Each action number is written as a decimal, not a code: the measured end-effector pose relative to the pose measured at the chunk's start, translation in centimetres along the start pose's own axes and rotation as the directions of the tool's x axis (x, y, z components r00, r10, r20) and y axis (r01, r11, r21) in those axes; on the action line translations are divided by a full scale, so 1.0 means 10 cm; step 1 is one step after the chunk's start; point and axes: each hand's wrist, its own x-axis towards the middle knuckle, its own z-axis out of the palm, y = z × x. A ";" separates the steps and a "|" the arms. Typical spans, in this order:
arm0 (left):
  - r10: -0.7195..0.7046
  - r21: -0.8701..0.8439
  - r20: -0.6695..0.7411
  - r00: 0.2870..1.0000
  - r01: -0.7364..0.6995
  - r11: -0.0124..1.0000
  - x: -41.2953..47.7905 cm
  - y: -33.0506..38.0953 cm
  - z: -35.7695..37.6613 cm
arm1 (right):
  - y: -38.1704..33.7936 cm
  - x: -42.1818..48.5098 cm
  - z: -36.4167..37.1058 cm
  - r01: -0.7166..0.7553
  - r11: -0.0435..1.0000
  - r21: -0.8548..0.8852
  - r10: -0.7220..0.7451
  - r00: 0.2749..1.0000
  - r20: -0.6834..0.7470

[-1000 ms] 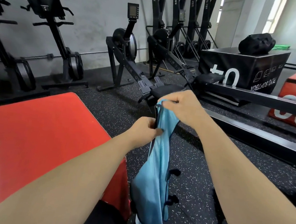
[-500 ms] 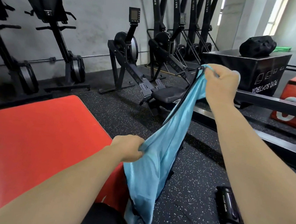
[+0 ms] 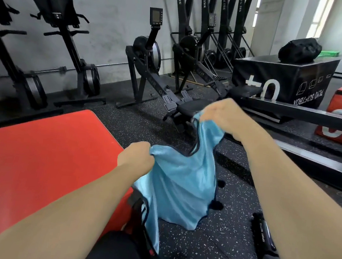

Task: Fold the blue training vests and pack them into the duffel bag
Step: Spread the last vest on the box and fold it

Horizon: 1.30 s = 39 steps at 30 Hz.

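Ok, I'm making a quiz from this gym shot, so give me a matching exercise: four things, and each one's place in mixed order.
Things:
1. blue vest
2. black bundle
3. red pad
4. rowing machine

Places:
A. near the grey back wall
B. gripped by the left hand and right hand
C. on top of the black soft box
D. low left, beside the left forearm

Pairs: 1-B, 2-C, 3-D, 4-A.

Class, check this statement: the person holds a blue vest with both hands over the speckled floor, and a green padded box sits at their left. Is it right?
Not quite. The padded box at their left is red, not green; the head view shows it. The left hand and right hand do hold the blue vest over the speckled floor.
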 end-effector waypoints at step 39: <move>0.200 -0.528 0.328 0.923 0.003 0.850 0.05 -0.34 -0.30 | 0.53 -0.20 0.46 -0.239 0.788 0.567 0.323 0.945 -0.052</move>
